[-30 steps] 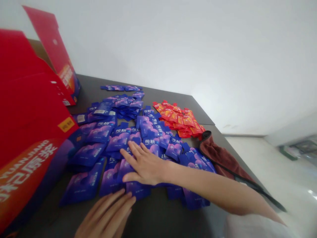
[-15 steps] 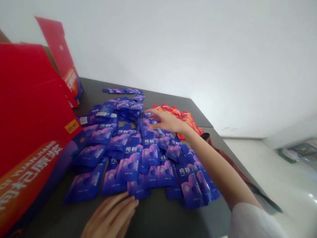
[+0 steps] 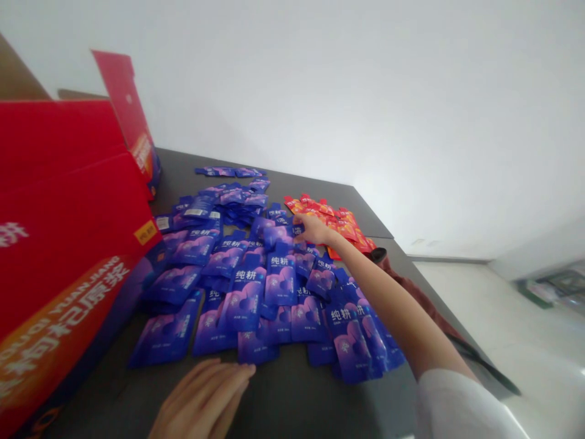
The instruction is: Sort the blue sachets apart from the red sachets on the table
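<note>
Many blue-and-purple drink pouches (image 3: 244, 292) with white lettering lie overlapping in a loose spread on the dark table. My right hand (image 3: 314, 229) reaches in from the right to the far part of the spread. Its fingers and thumb are bent round the edge of a blue pouch (image 3: 297, 230); the hand partly hides this pouch. My left hand (image 3: 205, 396) rests at the near side, just below the pouches, its fingers stretched out side by side and nothing in it.
A large red printed carton (image 3: 82, 201) stands at the left, its flap raised, with a second red box (image 3: 132, 122) behind it. Red-orange pouches (image 3: 342, 225) lie at the back right. A brown strapped item (image 3: 411, 292) runs along the right of the grey table (image 3: 315, 183).
My right hand has moved right and its fingers have closed in on a blue pouch. My left hand has drawn slightly back from the near pouches. The view has shifted a little.
</note>
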A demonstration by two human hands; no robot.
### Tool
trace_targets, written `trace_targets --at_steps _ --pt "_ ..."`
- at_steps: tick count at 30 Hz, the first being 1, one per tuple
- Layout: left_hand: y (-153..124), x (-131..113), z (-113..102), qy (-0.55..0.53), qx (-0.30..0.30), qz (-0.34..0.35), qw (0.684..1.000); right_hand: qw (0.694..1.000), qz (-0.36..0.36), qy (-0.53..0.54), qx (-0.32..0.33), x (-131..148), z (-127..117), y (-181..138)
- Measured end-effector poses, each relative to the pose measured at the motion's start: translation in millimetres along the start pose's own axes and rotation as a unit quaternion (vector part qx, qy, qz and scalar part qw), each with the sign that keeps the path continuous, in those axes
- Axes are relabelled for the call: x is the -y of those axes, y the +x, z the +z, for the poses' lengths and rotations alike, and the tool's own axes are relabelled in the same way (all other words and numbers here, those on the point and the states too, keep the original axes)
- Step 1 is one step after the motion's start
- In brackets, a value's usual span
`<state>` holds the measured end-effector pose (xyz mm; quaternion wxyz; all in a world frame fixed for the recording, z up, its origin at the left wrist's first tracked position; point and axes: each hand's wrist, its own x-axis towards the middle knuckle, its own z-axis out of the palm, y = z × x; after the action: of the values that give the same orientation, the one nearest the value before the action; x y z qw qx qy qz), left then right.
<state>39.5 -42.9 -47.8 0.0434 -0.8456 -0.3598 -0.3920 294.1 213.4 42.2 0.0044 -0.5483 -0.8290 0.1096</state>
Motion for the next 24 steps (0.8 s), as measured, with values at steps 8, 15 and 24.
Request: trace_targets --at_steps 8,15,24 --pt "2.5 -2.6 -1.9 0.004 -0.002 -0.011 1.0 0.991 -0.056 0.058 -0.109 4.2 -66.8 -26.4" --pt "2.1 -13.9 -11.1 -0.02 -0.066 -0.048 0.996 0.96 -0.225 0.149 0.078 99.3 -136.6 -58.6" --pt "16.4 -7.1 -28.7 0.128 -0.138 -0.088 0.978 0.904 -0.342 -0.055 0.25 187.6 -12.3 25.2"
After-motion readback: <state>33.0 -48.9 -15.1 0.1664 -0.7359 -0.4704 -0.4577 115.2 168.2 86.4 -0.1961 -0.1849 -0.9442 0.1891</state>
